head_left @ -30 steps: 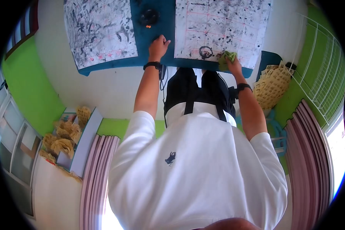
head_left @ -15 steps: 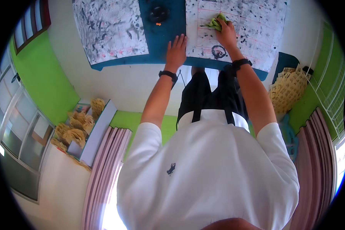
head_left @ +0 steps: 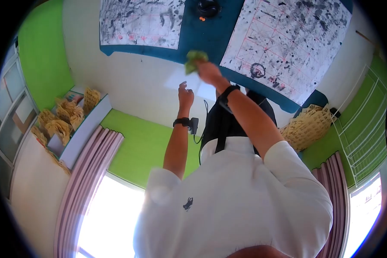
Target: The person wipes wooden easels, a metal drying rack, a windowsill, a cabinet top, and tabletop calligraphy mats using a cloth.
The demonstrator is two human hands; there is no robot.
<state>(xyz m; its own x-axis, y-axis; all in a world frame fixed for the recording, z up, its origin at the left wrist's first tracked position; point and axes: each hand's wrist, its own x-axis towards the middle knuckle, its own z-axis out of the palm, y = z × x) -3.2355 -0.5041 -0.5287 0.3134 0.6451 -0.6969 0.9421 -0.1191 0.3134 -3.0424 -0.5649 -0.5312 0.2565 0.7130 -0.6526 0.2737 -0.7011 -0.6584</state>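
My right hand [head_left: 210,72] is closed on a crumpled green cloth [head_left: 195,61], slightly blurred, near the front edge of the blue-green table [head_left: 202,41]. Left of it and lower in the view, my left hand [head_left: 185,96] hangs over the floor with loosely bent fingers and nothing visible in it. To the right lies an ink-spotted white sheet [head_left: 284,47] with red grid lines and a black ring mark. A second blotched sheet [head_left: 142,23] covers the table's left part. Between the sheets sits a black round dish [head_left: 207,7] beside a small orange object [head_left: 202,19].
At left, a shelf box [head_left: 88,129] holds several crumpled tan papers [head_left: 69,109]. Written tan sheets [head_left: 307,127] are bunched at right, near a white wire rack [head_left: 359,133]. Curtains [head_left: 84,172] hang behind me.
My right hand has lifted the green cloth off the right sheet and carried it left to the table's edge. My left hand has left the table, dropped back and bent its fingers. The view has shifted.
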